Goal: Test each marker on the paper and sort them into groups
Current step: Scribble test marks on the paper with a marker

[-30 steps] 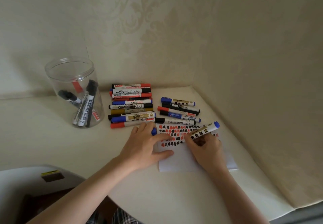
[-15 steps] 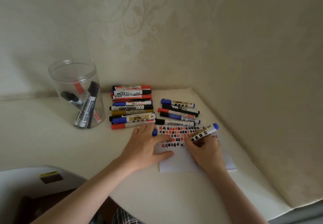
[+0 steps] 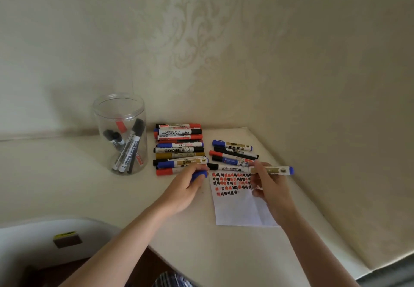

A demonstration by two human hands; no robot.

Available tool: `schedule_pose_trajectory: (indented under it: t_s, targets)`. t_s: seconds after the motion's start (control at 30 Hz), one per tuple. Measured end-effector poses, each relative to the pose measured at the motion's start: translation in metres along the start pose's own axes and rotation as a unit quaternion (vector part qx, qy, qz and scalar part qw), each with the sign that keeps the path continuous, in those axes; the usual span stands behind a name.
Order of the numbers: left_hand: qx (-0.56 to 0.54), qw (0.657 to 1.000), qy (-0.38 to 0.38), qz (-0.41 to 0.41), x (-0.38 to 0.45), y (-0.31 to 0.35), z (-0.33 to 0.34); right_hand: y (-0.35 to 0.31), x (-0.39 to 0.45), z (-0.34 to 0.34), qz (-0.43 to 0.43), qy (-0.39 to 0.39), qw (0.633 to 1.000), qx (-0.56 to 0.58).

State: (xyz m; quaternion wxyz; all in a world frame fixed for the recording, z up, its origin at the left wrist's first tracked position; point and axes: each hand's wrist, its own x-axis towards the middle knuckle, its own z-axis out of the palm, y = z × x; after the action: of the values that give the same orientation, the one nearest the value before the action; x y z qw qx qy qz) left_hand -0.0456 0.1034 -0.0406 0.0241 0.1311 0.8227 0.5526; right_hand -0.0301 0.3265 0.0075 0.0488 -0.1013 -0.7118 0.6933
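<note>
A white paper (image 3: 237, 208) lies on the table, its upper part covered with rows of red and black marks. My right hand (image 3: 268, 188) is over the paper's right side and holds a blue-ended marker (image 3: 275, 170) level above the top edge. My left hand (image 3: 186, 186) is left of the paper, curled around a blue cap (image 3: 198, 176). A large pile of markers (image 3: 179, 150) lies behind my left hand. A smaller group of markers (image 3: 233, 154) lies behind the paper.
A clear plastic jar (image 3: 121, 134) with a few markers inside stands at the left. The table (image 3: 67, 186) meets the walls at a corner behind the markers. A white chair back (image 3: 44, 237) sits at the lower left.
My right hand lifted the marker off the paper and turned it level. My left hand came off the paper and moved left with the blue cap. The view tilted upward.
</note>
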Motion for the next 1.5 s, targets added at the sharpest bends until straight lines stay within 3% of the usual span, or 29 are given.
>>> schedule_pose_trajectory:
  t_s: [0.13, 0.43, 0.8, 1.33, 1.43, 1.5]
  targets:
    - [-0.079, 0.996, 0.026, -0.008, -0.002, -0.002, -0.004, -0.002, -0.009, 0.022, 0.021, -0.04, 0.999, 0.001]
    - [-0.204, 0.977, 0.056, -0.022, -0.003, -0.001, -0.005, 0.005, -0.008, 0.045, 0.042, -0.024, 0.999, 0.012]
    - [-0.236, 0.969, 0.065, -0.025, -0.001, -0.004, -0.005, 0.002, -0.015, 0.066, -0.01, -0.045, 0.996, -0.079]
    - [-0.215, 0.975, 0.045, -0.02, -0.006, 0.007, -0.005, 0.01, -0.019, 0.061, 0.048, -0.078, 0.996, -0.005]
    - [-0.177, 0.983, 0.043, -0.014, -0.018, 0.008, -0.005, 0.01, -0.024, 0.054, 0.1, -0.091, 0.991, 0.0]
    - [-0.17, 0.985, 0.044, -0.003, -0.024, 0.012, -0.008, 0.0, -0.027, 0.045, 0.145, -0.148, 0.977, 0.046]
